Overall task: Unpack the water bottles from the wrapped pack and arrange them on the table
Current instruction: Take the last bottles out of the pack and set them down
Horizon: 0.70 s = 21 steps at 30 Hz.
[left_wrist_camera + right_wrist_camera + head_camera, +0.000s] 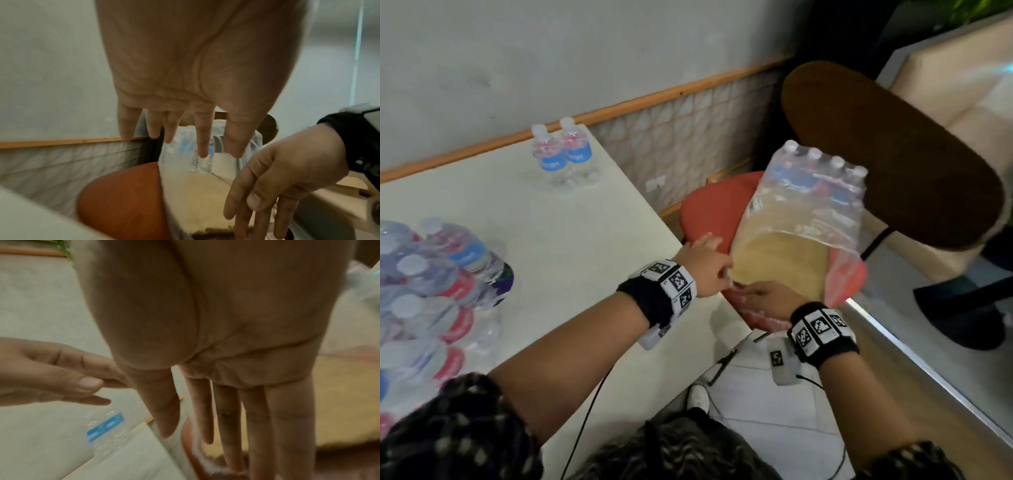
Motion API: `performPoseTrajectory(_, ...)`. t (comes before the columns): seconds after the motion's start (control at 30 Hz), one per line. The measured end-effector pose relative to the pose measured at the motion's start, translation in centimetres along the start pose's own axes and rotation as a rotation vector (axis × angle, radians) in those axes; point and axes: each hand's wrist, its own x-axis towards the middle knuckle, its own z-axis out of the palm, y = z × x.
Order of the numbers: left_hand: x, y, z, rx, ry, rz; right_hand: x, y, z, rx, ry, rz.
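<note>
Desk bottles: two upright, well ahead-left of our hands, on the desk
Left hand: fingers straight and spread, reaching the wrap
Wrapped pack: just ahead on the red seat, bottles inside
Right hand: fingers extended at the pack's near edge
Next: we judge tearing the film open

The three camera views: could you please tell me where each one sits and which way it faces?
Head: worn on the head, looking down at the table, wrapped pack on the red chair; both forearms and hands show.
Left wrist: looks along the left hand toward the pack; the right hand shows too.
Right wrist: looks along the right hand's open palm toward the table and two standing bottles.
All three show both hands.
</note>
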Motion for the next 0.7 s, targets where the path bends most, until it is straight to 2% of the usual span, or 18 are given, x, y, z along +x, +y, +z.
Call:
performPoseTrajectory(0.13,6.4,4.4,-0.8,0.091,0.016,0.066,0.6,2.5,-4.9,-0.099,0.074,0.041)
performPoseTrajectory(0.27,10.3,5.9,-1.2,0.14,-0.051,0.022,2.6,3.5,-8.1,-0.06,0.169,0.033)
performPoseTrajectory(0.3,11.0,6.2,-1.4,0.126,-0.006,0.022,3.3,3.5,-8.9,-0.039,0.201,0.033)
performPoseTrajectory(0.43,12.3,7.1,-3.0,-0.001,0.325,0.081,5.5,2.8,-12.5,-0.039,0.291,0.083)
performPoseTrajectory(0.53,12.6,7.3,-3.4,-0.035,0.412,0.1,6.2,2.8,-14.9,-0.13,0.321,0.043)
performPoseTrajectory(0.6,12.6,7.2,-3.2,-0.019,0.389,0.098,6.9,4.0,-15.5,-0.283,0.331,0.049)
performPoseTrajectory(0.7,12.8,7.2,-3.1,-0.002,0.344,0.104,7.2,4.3,-15.5,-0.665,0.202,0.185)
